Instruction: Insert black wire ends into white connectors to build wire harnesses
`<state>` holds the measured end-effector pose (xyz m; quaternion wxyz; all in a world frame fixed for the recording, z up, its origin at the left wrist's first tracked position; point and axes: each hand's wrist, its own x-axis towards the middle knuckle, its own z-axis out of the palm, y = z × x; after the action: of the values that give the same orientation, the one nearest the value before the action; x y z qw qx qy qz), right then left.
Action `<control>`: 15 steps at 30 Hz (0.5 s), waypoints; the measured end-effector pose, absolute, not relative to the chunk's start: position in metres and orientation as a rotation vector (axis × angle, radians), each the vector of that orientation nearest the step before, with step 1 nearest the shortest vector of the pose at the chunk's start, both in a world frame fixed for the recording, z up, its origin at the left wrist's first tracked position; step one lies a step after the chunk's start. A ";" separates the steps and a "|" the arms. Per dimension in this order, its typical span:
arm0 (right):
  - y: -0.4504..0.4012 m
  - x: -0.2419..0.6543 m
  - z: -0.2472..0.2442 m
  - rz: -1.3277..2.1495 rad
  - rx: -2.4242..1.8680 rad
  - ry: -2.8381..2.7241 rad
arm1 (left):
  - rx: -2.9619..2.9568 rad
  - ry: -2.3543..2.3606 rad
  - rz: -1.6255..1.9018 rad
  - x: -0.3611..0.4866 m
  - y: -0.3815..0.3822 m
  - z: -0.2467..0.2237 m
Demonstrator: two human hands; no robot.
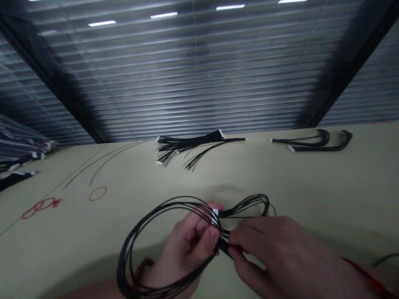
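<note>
A looped bundle of thin black wires, a wire harness (126,245), is held between my two hands over the table. My left hand (195,238) pinches it, thumb on the near side, beside a white connector (215,216) at the fingertips. A large loop of the wires hangs left around my left wrist; a smaller loop curls away to the right behind my right hand. My right hand (271,253) is closed, with fingertips and thumb gripping a flat black section (223,246) of the harness. Part of that section is hidden by the fingers.
Along the table's back edge lie a pile of black wire harnesses (190,143) and two folded ones (324,148). Several loose wires (106,162), an orange rubber band (97,193) and a red band (39,206) lie left. Bagged harnesses (21,145) sit far left. Window blinds (199,83) rise behind.
</note>
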<state>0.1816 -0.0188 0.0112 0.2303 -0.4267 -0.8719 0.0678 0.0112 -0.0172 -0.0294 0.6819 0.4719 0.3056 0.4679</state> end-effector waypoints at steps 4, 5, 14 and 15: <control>-0.022 0.180 0.010 0.133 -1.159 -2.400 | 1.094 0.685 1.043 0.011 -0.017 -0.030; -0.022 0.180 0.011 0.130 -1.161 -2.400 | 1.103 0.704 1.031 0.011 -0.017 -0.030; -0.017 0.182 0.024 -0.107 -1.081 -2.489 | 0.998 0.748 1.032 0.013 -0.019 -0.025; -0.017 0.182 0.024 -0.107 -1.085 -2.496 | 0.994 0.750 1.035 0.013 -0.019 -0.025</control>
<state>0.1822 -0.0174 0.0244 0.2077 -0.3896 -0.8964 -0.0386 0.0131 -0.0189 -0.0251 0.6899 0.4445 0.3352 0.4628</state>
